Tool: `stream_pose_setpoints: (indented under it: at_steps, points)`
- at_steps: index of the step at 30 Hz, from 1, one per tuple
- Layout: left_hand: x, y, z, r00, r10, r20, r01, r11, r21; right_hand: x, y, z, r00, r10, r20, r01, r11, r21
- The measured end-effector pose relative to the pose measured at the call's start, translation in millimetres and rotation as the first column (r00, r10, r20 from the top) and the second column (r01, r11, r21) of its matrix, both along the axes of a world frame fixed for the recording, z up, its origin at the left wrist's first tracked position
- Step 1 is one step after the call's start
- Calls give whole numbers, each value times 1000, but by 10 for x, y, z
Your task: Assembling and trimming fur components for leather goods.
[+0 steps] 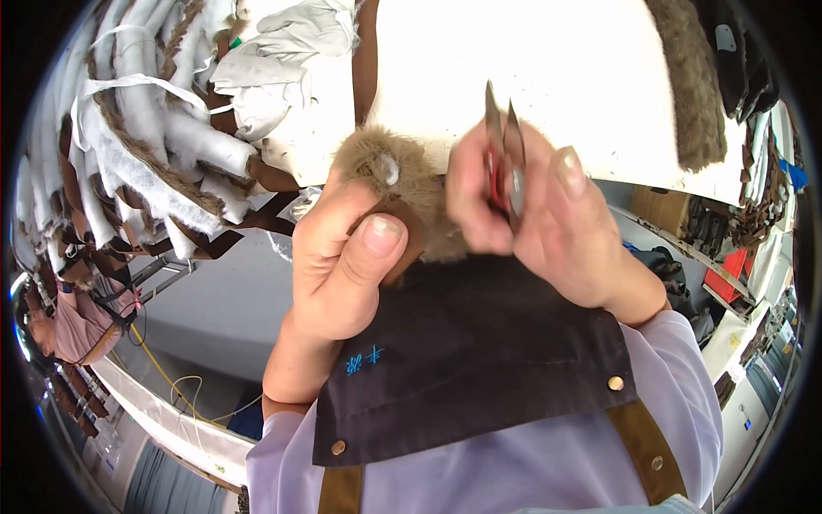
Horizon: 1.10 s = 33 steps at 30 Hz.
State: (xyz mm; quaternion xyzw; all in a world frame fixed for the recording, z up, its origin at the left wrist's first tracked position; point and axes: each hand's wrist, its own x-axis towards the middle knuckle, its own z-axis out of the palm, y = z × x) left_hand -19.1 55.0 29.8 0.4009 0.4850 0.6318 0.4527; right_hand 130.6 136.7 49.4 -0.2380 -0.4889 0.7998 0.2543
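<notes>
Left hand [347,265]: a tan fur piece [415,167] with smooth brown backing is gripped, near the white tabletop's [514,51] edge.
Right hand [556,214]: red-handled, pointed metal snips [494,128] are grasped, blades parted, off the fur.
Progress: a white spot [391,169] is exposed; whether work remains cannot be told.

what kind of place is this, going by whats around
Most likely a fur or garment workshop: bundled white and brown furry strips at left, a long fur piece on the white table, and small red-handled snips in the right hand.
</notes>
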Motion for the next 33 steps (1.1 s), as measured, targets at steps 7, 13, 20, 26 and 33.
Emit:
stream_pose_setpoints:
  at_steps: [7,13,20,26,33]
  points:
    - [-16,23,98,995,-100,31,103,989,-109,99,-71,182,889,406,-212,-453,712,-536]
    - [-105,15,122,987,-158,17,158,975,-156,63,-95,130,903,369,-221,-428,715,-553]
    - [-102,-13,84,980,-162,117,175,978,-114,72,-72,162,911,372,-181,-406,725,-556]
    - [-51,-17,143,966,-232,116,251,946,-205,50,-82,138,908,397,-134,-414,797,-440]
    - [32,-36,70,983,-100,154,116,989,-94,-12,-181,-27,952,281,-126,-307,881,-359]
